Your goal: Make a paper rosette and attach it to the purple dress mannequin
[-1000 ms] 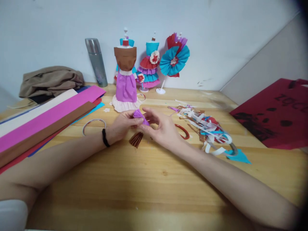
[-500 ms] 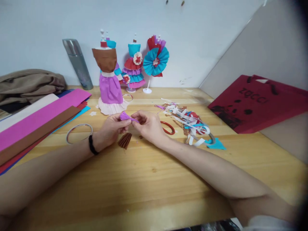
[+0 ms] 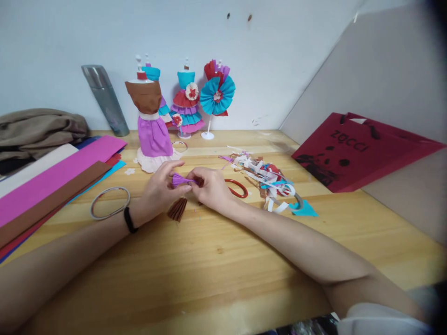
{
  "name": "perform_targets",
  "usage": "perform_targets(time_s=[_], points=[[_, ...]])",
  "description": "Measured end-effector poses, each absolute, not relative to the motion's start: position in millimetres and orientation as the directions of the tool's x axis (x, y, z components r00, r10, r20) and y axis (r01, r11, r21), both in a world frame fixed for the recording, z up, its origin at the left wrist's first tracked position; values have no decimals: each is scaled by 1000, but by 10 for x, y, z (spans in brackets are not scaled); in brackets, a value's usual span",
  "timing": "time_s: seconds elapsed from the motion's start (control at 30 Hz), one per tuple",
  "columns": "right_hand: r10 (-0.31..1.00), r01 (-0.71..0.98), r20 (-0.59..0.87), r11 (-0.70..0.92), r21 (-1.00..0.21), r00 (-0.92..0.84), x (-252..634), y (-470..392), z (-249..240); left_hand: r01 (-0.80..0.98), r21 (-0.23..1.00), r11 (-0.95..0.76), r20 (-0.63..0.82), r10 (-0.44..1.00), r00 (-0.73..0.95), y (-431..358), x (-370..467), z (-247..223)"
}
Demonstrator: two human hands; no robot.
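Observation:
A small purple piece of pleated crepe paper (image 3: 180,179), fanned at its left and gathered narrow at its right, is held between my two hands. My left hand (image 3: 163,185) pinches it near the middle with the thumb below. At the narrow end, the fingertips of my right hand (image 3: 211,187) are closed on it. On the table just below lies a brown pleated paper fan (image 3: 178,210). Behind my left hand stands a mannequin in a brown top and purple skirt (image 3: 153,135) with a pale ruffled hem.
Long folded paper sheets (image 3: 63,181) and a tape ring (image 3: 110,203) lie at the left. A red ring (image 3: 238,188) and a heap of paper scraps (image 3: 268,174) lie right of my hands. Behind are a flask (image 3: 108,102) and dressed mannequins (image 3: 186,100); a red bag (image 3: 359,151) leans at the right.
The whole view has shifted slightly, so things sit lower and further left. The fingers of my left hand have lifted and straightened above the purple paper; both hands still hold it.

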State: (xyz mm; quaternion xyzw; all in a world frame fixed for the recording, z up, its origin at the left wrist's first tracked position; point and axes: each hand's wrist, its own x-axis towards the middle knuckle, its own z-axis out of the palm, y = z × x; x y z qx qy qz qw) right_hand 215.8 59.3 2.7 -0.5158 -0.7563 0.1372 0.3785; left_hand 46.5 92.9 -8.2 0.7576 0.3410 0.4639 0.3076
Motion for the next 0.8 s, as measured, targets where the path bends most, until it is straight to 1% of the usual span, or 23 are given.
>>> perform_targets(time_s=[0.03,0.07,0.1,0.17,0.27,0.4,0.47,0.53,0.7,0.8], points=[[873,692,442,450,-564,-208,2160,590,27,297,677,-673,565,734,377,935,454,-86],[863,705,450,466,-535,-229,2162,589,25,356,570,-740,605,672,427,937,441,-89],[857,716,454,475,-511,-243,2164,588,22,405,475,-781,616,624,481,934,428,-92],[857,735,449,473,-486,-255,2165,587,13,482,328,-813,605,572,554,917,405,-97],[866,740,431,460,-491,-253,2165,588,-2,571,179,-801,585,554,593,878,384,-100],[866,720,430,467,-514,-255,2170,587,-10,632,42,-774,559,542,627,837,378,-86],[863,716,435,471,-515,-256,2175,586,-7,641,-1,-767,547,537,643,827,380,-79],[863,713,435,474,-517,-258,2181,584,-1,641,-12,-767,534,537,653,823,382,-78],[856,705,444,486,-517,-264,2191,568,17,619,55,-783,515,554,654,807,373,-81],[858,718,436,482,-502,-271,2194,556,20,585,39,-810,499,523,691,810,353,-86]])
